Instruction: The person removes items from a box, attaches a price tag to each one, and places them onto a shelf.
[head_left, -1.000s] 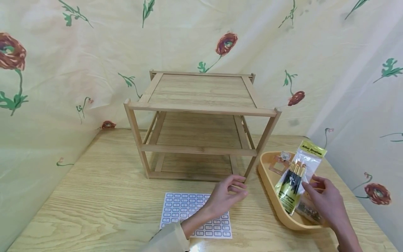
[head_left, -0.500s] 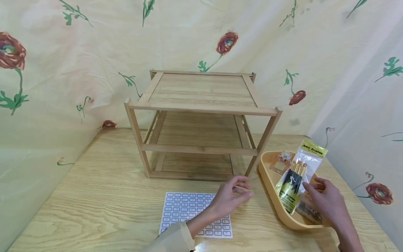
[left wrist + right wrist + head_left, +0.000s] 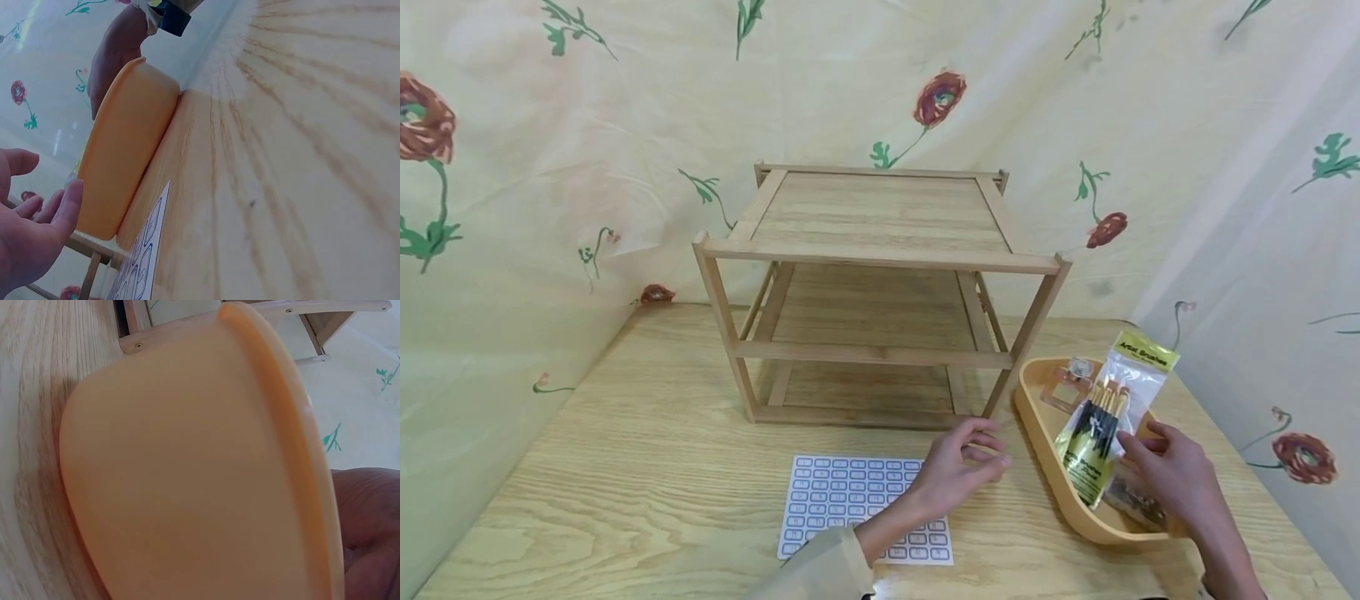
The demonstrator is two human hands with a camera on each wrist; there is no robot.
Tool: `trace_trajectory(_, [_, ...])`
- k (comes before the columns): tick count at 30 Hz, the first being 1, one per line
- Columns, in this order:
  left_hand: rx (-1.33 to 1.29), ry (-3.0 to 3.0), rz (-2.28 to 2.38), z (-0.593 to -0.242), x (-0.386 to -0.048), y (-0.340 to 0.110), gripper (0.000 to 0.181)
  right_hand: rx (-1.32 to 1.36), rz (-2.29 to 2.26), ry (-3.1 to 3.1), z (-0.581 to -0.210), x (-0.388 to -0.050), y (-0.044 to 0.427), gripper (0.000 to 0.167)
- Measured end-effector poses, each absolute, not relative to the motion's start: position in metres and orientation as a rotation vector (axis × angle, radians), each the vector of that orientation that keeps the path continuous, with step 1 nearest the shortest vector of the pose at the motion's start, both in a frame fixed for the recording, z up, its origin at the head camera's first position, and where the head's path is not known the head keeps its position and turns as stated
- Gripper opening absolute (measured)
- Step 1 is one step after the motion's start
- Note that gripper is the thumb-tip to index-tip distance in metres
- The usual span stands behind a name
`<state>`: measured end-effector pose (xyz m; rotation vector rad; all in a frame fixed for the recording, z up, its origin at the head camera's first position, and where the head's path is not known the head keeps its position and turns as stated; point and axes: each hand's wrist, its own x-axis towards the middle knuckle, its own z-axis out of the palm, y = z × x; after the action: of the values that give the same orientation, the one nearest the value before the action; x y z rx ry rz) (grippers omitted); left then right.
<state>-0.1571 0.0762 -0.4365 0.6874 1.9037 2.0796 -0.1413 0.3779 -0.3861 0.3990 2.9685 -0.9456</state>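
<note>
In the head view my left hand (image 3: 961, 467) hovers over the table, just right of a sheet of numbered labels (image 3: 842, 500). Its fingers are loosely bent and hold nothing; the left wrist view shows the same hand (image 3: 31, 231) beside the yellow tray's outer wall (image 3: 128, 137). My right hand (image 3: 1176, 475) reaches over the right side of that tray (image 3: 1051, 467), fingers loosely bent. Its thumb lies at the edge of a clear packet of artist brushes (image 3: 1101, 425). In the right wrist view the tray's wall (image 3: 187, 456) hides most of the hand (image 3: 369, 531).
A wooden shelf rack (image 3: 880, 354) with three levels stands at the table's back middle. Inside the tray are a square glass bottle (image 3: 1066, 387) and a clear pack of small pieces (image 3: 1135, 500). Floral cloth (image 3: 850, 83) hangs behind and at both sides.
My left hand has drifted slightly to the right, toward the tray. The right hand, the brush packet and the tray look unmoved.
</note>
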Motion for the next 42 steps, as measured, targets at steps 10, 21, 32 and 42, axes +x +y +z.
trace_trajectory(10, [0.660, 1.878, 2.098, -0.437, -0.157, 0.084, 0.044, 0.384, -0.975, 2.922, -0.388, -0.146, 0.380, 0.077])
trace_trajectory(21, [0.521, 1.633, 2.231, -0.436, -0.160, 0.098, 0.041, 0.447, -1.074, 2.891, -0.391, -0.151, 0.381, 0.074])
trace_trajectory(32, [0.492, 1.620, 2.245, -0.437, -0.160, 0.101, 0.040, 0.429, -1.140, 2.883, -0.392, -0.152, 0.381, 0.075])
trace_trajectory(42, [0.492, 1.615, 2.265, -0.436, -0.162, 0.113, 0.041, 0.410, -1.270, 2.822, -0.395, -0.153, 0.383, 0.072])
